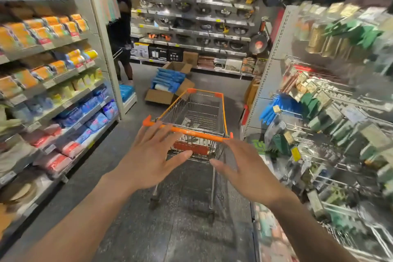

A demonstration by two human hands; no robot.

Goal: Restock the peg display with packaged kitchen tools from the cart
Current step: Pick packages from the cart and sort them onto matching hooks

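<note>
A wire shopping cart with an orange handle bar stands in the aisle ahead of me. A few packaged items lie on its floor, blurred. My left hand reaches out with fingers spread, its fingertips at the left part of the handle bar. Just below the bar's right end, my right hand is stretched out with straight fingers, holding nothing. The peg display of packaged kitchen tools lines the right side, blurred by motion.
Shelves of orange, blue and pink packs run along the left. An open cardboard box with blue packs sits on the floor beyond the cart. A person stands at the far left corner. Pans fill the back wall shelves.
</note>
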